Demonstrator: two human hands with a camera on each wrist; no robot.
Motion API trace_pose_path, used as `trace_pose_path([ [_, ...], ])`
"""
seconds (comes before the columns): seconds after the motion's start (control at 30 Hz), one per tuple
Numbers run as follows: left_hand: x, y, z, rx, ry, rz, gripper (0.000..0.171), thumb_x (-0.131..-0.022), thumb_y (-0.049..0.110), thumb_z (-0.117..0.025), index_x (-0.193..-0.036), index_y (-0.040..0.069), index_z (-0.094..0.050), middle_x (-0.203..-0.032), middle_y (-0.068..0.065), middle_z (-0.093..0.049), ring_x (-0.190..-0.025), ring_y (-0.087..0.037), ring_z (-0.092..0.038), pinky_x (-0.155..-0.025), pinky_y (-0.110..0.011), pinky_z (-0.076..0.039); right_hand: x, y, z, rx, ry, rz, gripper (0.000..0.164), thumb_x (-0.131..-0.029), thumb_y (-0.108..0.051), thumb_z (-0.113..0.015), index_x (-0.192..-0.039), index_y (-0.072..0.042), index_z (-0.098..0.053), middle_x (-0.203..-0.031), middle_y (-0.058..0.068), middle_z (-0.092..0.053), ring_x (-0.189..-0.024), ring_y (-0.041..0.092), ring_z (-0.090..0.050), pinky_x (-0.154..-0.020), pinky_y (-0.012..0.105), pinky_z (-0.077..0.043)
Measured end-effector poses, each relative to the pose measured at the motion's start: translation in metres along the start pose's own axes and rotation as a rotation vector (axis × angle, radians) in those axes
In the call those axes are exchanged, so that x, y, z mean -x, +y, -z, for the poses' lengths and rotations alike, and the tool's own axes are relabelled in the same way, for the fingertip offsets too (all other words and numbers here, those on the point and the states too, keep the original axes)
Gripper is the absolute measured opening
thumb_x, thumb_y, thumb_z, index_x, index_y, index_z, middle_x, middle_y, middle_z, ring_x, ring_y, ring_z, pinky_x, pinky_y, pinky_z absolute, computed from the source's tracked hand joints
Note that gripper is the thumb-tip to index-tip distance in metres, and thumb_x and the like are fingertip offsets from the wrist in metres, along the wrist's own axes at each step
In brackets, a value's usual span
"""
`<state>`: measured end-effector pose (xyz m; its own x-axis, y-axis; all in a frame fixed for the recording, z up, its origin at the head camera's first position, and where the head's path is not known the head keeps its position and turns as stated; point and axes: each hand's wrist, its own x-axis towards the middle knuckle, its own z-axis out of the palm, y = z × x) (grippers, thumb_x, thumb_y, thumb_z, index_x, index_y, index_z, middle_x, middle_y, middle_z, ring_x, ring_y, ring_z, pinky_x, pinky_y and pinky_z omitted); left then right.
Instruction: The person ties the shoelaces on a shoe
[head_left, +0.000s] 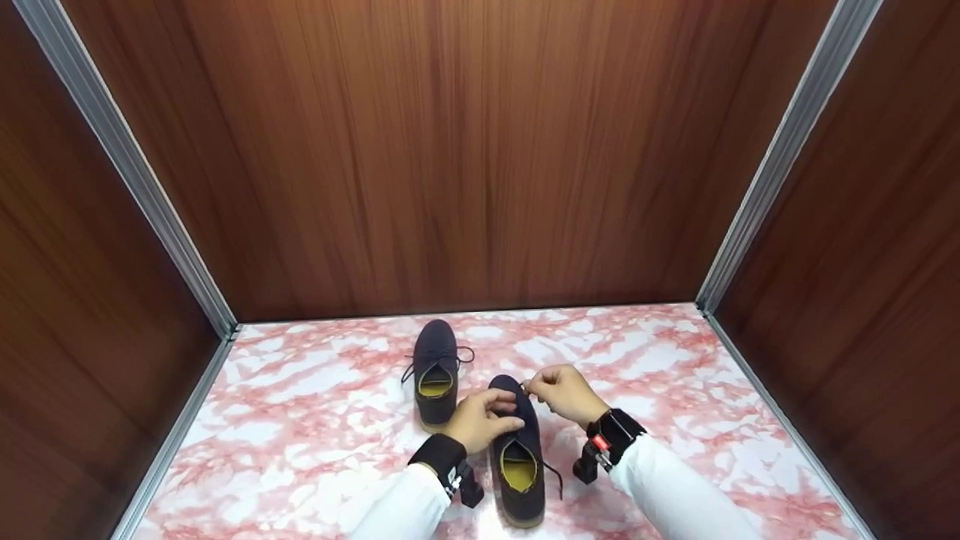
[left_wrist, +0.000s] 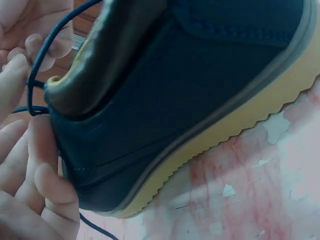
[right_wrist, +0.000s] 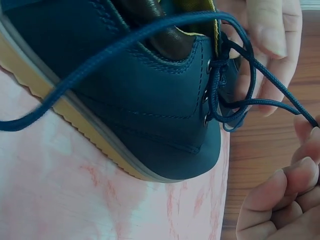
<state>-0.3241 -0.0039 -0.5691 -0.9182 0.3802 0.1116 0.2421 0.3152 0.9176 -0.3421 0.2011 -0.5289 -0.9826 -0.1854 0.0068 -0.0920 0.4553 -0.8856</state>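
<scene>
A dark navy lace-up shoe [head_left: 527,431] with a yellow lining stands on the floor, its toe pointing away from me. My left hand [head_left: 480,421] lies over its lacing, thumb and fingers apart, fingertips touching the shoe's upper. Just right of the toe, my right hand [head_left: 568,394] pinches a dark blue shoelace [right_wrist: 282,89] between thumb and fingertip. In the right wrist view the lace runs taut from the eyelets to those fingers, and a loose loop hangs at the shoe's front. Another lace end [head_left: 553,474] trails beside the right side of the shoe.
A matching shoe [head_left: 435,367] stands farther back on the left, its laces spread to both sides. The pink-and-white marbled surface [head_left: 300,427] is bounded by brown wood-grain panels [head_left: 450,150] at the back and sides, with metal corner strips [head_left: 780,150].
</scene>
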Motion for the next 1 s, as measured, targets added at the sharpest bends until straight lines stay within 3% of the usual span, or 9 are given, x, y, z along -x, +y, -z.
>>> trace_pose_path([
  [0.2, -0.0003, -0.0009, -0.0040, -0.055, 0.025, -0.010, 0.041, -0.087, 0.019, -0.085, -0.119, -0.004, -0.072, -0.101, -0.013, -0.077, -0.075, -0.010, -0.064, -0.070, -0.017, -0.052, -0.0044, -0.0014, -0.0033, 0.017, 0.048, 0.017, 0.025, -0.095, -0.017, -0.070, -0.077, 0.000, -0.075, -0.066, -0.009, -0.057, -0.059, 0.006, -0.045, -0.053, 0.019, -0.033],
  [0.47, -0.0011, -0.0019, -0.0063, -0.089, 0.077, -0.026, 0.025, -0.089, 0.025, -0.083, -0.100, 0.003, -0.077, -0.089, -0.008, -0.076, -0.074, -0.004, -0.061, -0.071, -0.018, -0.052, -0.0087, -0.0027, -0.0075, 0.016, 0.084, 0.020, 0.025, -0.094, -0.015, -0.071, -0.075, 0.001, -0.074, -0.071, -0.008, -0.062, -0.069, 0.009, -0.051, -0.060, 0.022, -0.037],
  [0.77, 0.0009, -0.0021, -0.0103, -0.118, 0.123, -0.024, 0.013, -0.092, 0.020, -0.079, -0.091, 0.007, -0.077, -0.084, -0.005, -0.076, -0.072, 0.001, -0.058, -0.071, -0.019, -0.051, -0.0089, -0.0039, -0.0086, 0.017, 0.063, 0.028, 0.028, -0.094, -0.015, -0.072, -0.082, 0.011, -0.072, -0.064, -0.012, -0.055, -0.064, 0.008, -0.045, -0.055, 0.020, -0.032],
  [1.0, 0.0032, -0.0041, -0.0096, -0.081, 0.138, -0.021, 0.013, -0.091, 0.019, -0.078, -0.090, 0.006, -0.076, -0.082, -0.007, -0.074, -0.071, 0.000, -0.057, -0.070, -0.018, -0.049, -0.0089, -0.0011, -0.0027, -0.020, 0.067, -0.009, 0.023, -0.095, -0.017, -0.071, -0.084, 0.002, -0.076, -0.070, -0.008, -0.060, -0.060, 0.007, -0.047, -0.051, 0.019, -0.037],
])
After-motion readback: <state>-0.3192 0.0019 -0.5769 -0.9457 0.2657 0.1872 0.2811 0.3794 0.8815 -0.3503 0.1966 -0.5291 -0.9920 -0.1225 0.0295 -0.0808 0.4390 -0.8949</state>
